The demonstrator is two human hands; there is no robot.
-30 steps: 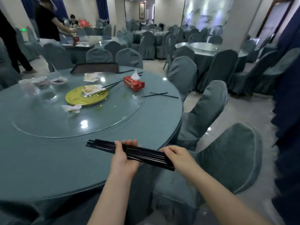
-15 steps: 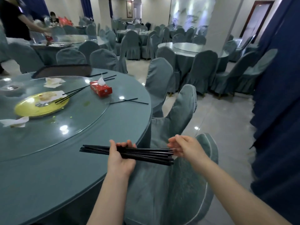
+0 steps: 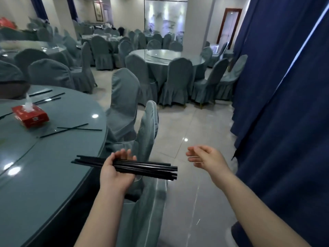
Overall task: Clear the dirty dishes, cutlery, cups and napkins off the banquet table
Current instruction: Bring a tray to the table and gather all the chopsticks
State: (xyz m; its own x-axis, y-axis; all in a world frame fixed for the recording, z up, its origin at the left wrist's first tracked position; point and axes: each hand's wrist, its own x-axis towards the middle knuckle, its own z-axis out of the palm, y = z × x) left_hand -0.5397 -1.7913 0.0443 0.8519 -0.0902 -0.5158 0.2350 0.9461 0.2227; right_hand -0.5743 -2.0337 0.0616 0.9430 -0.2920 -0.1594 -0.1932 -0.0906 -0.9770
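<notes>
My left hand grips a bundle of several black chopsticks, held level over the right edge of the round teal banquet table. My right hand hangs free to the right of the bundle, fingers relaxed and apart, holding nothing. A crossed pair of black chopsticks lies on the table near its edge. More loose chopsticks lie farther back. A red tissue box with a white tissue sticking up stands on the glass turntable.
Teal-covered chairs stand tight against the table's right edge, one directly below my hands. A dark blue curtain fills the right side. Bare grey tile floor runs between them. Another covered table with chairs stands behind.
My right hand has let go of the chopstick bundle and moved off to the right. The view has swung right, so the yellow plate and napkins are out of sight.
</notes>
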